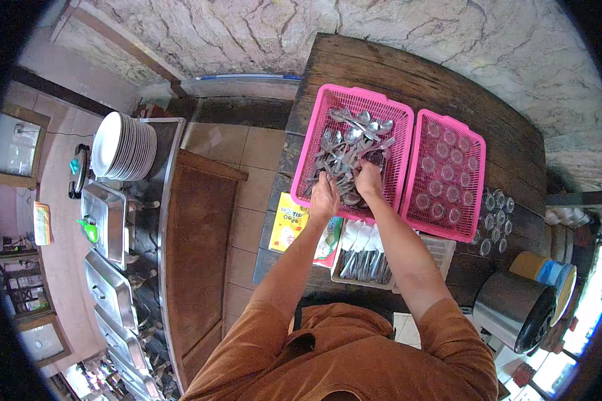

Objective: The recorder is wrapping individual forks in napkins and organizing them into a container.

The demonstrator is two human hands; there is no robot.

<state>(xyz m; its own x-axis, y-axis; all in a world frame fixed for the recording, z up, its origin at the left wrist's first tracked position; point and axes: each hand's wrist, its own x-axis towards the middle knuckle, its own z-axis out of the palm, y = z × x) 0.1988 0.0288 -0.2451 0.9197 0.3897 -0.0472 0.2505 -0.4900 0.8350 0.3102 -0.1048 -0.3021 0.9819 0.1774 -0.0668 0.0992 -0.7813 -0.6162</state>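
A pink plastic basket (406, 150) on the wooden table holds a loose heap of metal spoons and forks (353, 135). Both my hands reach down into it. My left hand (325, 195) is at the near left of the heap, its fingers among the cutlery. Beside it, my right hand (367, 178) has curled fingers on the pieces near the middle; what either hand grips is hidden. Nearer my body, a cream tray (363, 283) holds sorted cutlery (363, 265) with white paper napkins at one end. A yellow tissue pack (287, 225) lies beneath my left wrist's side.
A second pink basket (480, 185) holds several drinking glasses (447, 172); more glasses (496, 220) stand beside it on the table (511, 145). A steel container (514, 306) is at right. Across the floor, a counter bears stacked white plates (123, 145) and chafing dishes (105, 218).
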